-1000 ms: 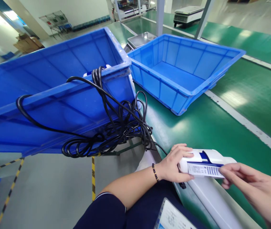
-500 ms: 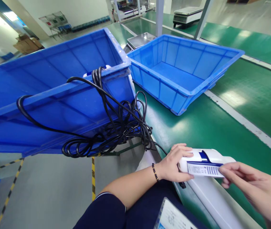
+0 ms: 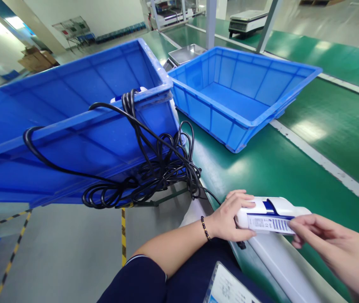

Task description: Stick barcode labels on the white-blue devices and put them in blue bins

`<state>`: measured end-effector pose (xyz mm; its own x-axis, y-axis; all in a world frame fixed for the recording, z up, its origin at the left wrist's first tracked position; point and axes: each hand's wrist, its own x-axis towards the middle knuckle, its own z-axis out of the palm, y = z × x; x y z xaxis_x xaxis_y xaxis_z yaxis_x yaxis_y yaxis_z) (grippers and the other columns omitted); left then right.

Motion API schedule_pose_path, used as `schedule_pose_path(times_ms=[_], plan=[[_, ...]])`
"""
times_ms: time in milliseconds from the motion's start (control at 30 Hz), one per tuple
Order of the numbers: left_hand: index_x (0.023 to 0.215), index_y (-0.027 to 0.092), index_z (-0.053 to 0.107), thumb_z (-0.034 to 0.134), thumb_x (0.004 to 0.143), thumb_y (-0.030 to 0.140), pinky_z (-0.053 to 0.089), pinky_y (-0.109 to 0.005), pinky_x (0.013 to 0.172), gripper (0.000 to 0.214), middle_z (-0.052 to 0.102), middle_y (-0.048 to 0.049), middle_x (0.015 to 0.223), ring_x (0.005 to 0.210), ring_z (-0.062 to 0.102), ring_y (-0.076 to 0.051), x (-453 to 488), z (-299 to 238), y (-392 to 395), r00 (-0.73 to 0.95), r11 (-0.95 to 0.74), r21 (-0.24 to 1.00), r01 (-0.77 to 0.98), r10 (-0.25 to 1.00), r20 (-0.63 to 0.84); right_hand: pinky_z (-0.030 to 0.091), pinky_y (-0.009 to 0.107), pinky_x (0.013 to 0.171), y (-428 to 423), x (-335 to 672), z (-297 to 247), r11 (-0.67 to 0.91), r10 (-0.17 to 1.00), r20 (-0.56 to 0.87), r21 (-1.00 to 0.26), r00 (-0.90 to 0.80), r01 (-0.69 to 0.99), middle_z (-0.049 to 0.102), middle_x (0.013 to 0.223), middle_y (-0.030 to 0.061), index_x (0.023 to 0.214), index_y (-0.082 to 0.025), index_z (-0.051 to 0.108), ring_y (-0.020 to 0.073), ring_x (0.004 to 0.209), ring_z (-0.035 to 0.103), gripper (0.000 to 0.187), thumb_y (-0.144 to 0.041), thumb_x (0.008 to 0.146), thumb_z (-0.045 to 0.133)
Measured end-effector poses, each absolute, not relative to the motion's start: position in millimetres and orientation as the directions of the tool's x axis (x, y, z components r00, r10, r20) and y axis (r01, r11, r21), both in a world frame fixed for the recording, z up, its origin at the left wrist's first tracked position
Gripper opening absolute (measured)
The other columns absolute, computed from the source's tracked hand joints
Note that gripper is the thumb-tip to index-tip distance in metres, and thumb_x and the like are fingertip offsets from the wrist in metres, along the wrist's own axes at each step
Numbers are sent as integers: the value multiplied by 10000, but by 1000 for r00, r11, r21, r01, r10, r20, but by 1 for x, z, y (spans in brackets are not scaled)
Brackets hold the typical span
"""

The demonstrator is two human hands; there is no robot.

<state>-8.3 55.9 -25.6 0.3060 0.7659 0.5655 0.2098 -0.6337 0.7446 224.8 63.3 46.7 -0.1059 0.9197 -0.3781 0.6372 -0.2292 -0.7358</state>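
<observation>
My left hand (image 3: 231, 216) is wrapped round the left end of a white and dark-blue plastic device (image 3: 279, 204) at the bench's near edge. A printed white label (image 3: 271, 223) with text and a row of dark bars lies along the device's near side. The thumb and fingers of my right hand (image 3: 328, 240) pinch the label's right end, close against the device. I cannot tell how much of the label is stuck down. A black cable (image 3: 211, 193) runs from beside my left hand to a tangled bundle of black cables (image 3: 163, 168).
A large blue bin (image 3: 72, 139) stands at the left, with cable loops over its rim and a white and blue item partly visible inside. Another blue bin (image 3: 223, 122) sits on the green bench (image 3: 318, 189). Behind it are a scale (image 3: 187, 53) and a grey post (image 3: 210, 25).
Almost nothing differs. The label and my right hand have shifted very slightly to the left; my left hand keeps its place on the device.
</observation>
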Motion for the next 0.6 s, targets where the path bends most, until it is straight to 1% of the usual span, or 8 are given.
schedule_pose_path(times_ms=[67, 167, 267, 333, 467, 533, 600], plan=[[1131, 164, 422, 663, 655, 449, 361, -506, 1036, 604, 556, -154, 1126, 1131, 528, -258, -8, -25, 55, 300, -634, 746, 203, 766, 569, 451, 195, 604, 64, 223, 49, -237, 916, -387, -733, -104, 637, 630, 628, 9, 690, -232, 655, 176, 661, 584, 394, -620, 645, 606], [1137, 170, 428, 662, 650, 520, 359, -518, 1031, 644, 556, -157, 1133, 1136, 525, -269, -9, -23, 55, 296, -625, 759, 183, 771, 564, 443, 197, 582, 64, 219, 52, -248, 915, -394, -725, -92, 642, 624, 612, 8, 682, -231, 652, 172, 637, 579, 421, -645, 636, 591], [1126, 168, 446, 624, 687, 562, 368, -519, 1018, 617, 563, -157, 1128, 1137, 523, -276, -8, -20, 54, 278, -608, 774, 177, 785, 554, 440, 198, 563, 62, 217, 55, -255, 921, -384, -732, -73, 631, 613, 587, 8, 654, -231, 643, 166, 606, 569, 441, -668, 609, 592], [1100, 166, 469, 582, 746, 531, 387, -507, 1004, 521, 575, -151, 1112, 1126, 530, -268, -7, -17, 53, 249, -585, 790, 184, 805, 539, 440, 198, 558, 62, 216, 55, -251, 923, -377, -740, -75, 624, 612, 583, 7, 649, -233, 640, 164, 599, 567, 439, -668, 603, 599], [1018, 170, 515, 469, 861, 359, 422, -455, 975, 250, 610, -120, 1040, 1081, 556, -223, -1, -11, 49, 155, -525, 825, 209, 851, 502, 442, 210, 555, 61, 216, 53, -220, 931, -353, -748, -96, 627, 607, 576, 7, 652, -234, 636, 163, 581, 567, 440, -670, 621, 583], [993, 173, 525, 435, 875, 309, 431, -440, 963, 201, 619, -110, 1015, 1066, 564, -209, 2, -11, 49, 120, -513, 829, 222, 858, 499, 442, 217, 549, 62, 216, 53, -201, 936, -338, -743, -98, 638, 606, 572, 6, 651, -235, 632, 164, 570, 568, 441, -673, 621, 580], [991, 179, 520, 454, 864, 331, 435, -446, 961, 209, 616, -107, 1017, 1066, 565, -212, 2, -12, 50, 128, -522, 818, 240, 853, 507, 442, 221, 540, 63, 216, 53, -186, 939, -327, -736, -101, 651, 608, 572, 5, 648, -236, 627, 164, 563, 571, 447, -679, 623, 572]])
